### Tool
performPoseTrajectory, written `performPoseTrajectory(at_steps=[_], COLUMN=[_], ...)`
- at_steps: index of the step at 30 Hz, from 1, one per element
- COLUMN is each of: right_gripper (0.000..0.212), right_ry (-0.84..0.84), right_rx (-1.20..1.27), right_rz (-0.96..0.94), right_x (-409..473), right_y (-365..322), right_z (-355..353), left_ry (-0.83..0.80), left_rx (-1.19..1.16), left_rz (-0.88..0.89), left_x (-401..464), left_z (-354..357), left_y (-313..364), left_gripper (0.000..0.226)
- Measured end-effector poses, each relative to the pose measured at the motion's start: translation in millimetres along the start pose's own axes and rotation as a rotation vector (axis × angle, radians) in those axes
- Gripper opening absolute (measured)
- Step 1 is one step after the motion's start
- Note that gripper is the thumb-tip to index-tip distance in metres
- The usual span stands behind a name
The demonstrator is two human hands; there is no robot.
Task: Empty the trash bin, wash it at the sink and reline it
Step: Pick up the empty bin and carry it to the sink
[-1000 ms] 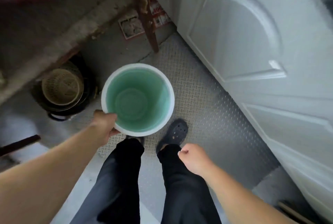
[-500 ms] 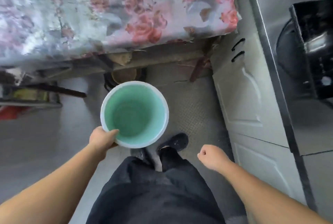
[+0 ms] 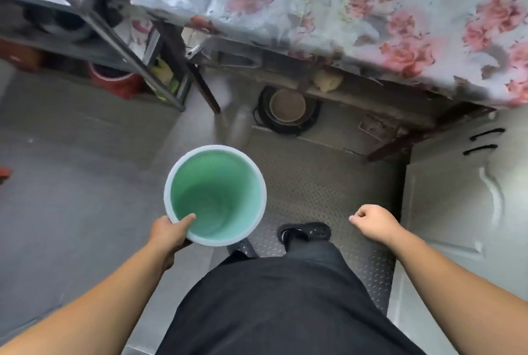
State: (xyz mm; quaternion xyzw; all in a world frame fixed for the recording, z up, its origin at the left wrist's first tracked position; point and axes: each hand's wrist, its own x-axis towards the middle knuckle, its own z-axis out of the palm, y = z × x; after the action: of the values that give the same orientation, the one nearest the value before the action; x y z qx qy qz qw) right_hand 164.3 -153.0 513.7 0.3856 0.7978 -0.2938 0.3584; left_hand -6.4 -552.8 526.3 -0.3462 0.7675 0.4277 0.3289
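While the left hand (image 3: 168, 230) gripped the green trash bin (image 3: 215, 195) by its near rim at frame centre, thumb inside, the right hand (image 3: 373, 226) hung curled and empty. Carried level, the unlined bin likely would not drip or tip on its way.

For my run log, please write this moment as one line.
left hand: holds trash bin by rim, thumb inside | right hand: curled, holds nothing | bin: upright, unlined, empty
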Motion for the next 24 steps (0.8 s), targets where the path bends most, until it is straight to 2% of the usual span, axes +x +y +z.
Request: performPoseTrajectory(at_steps=[2, 6, 10, 18, 24], right_gripper=[0.025, 0.020, 0.017, 0.022, 0.025], right_ry=[-0.013, -0.073, -0.114, -0.149, -0.173], right_rx=[-0.026, -0.264, -0.432, -0.642, -0.743], right_rz=[-0.072, -0.245, -0.348, -0.241, -0.241], right_x=[-9, -27, -38, -11, 42], right_y=[-48, -145, -214, -254, -321], right_z=[11, 38, 59, 42, 12], left_ry=[0.016, 0.057, 0.162, 0.337, 0.412], left_rx=[-0.066, -0.210, -0.311, -0.492, -0.738], left_rz=[-0.011, -0.043, -0.056, -0.219, -0.358], left_x=[2, 9, 13, 35, 58], left_z=[-39, -107, -159, -214, -226], left_y=[-21, -61, -86, -119, -100], left_gripper=[0.015, 0.026, 0.033, 0.034, 0.023])
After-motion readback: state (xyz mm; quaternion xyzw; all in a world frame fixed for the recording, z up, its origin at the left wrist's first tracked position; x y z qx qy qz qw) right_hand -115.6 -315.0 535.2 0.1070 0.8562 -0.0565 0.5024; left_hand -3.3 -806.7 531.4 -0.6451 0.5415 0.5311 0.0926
